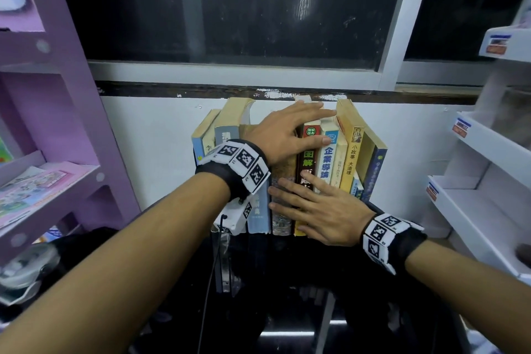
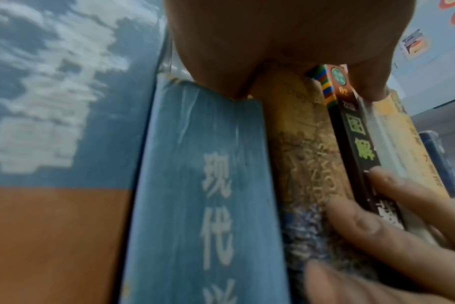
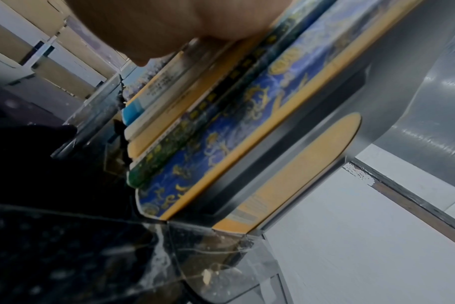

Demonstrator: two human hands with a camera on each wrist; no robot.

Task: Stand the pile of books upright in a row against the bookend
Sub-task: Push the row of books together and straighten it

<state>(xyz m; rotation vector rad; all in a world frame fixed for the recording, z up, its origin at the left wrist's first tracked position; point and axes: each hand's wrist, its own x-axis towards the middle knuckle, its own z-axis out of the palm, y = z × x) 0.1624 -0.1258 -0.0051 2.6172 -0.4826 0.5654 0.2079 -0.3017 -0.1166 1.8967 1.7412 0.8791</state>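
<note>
A row of books (image 1: 342, 152) stands upright, spines toward me, on a dark table (image 1: 301, 282) against the white wall. My left hand (image 1: 316, 123) lies over the tops of the middle books, fingers straight, thumb on the spine of a dark red book (image 1: 309, 158) (image 2: 356, 144). My right hand (image 1: 290, 210) presses flat against the lower spines with fingers (image 2: 377, 226) spread. A pale blue book (image 2: 208, 185) and a tan one (image 2: 299, 144) stand left of the red one. At the right end, a blue gold-patterned book (image 3: 221, 133) leans on the dark bookend (image 3: 286, 148).
A purple shelf unit (image 1: 57, 95) holding papers stands at the left. White shelves (image 1: 474, 181) stand at the right. A dark window (image 1: 258, 8) sits above the books. The table's glass top (image 3: 208, 257) looks cracked. A cable (image 1: 212, 267) hangs from my left wrist.
</note>
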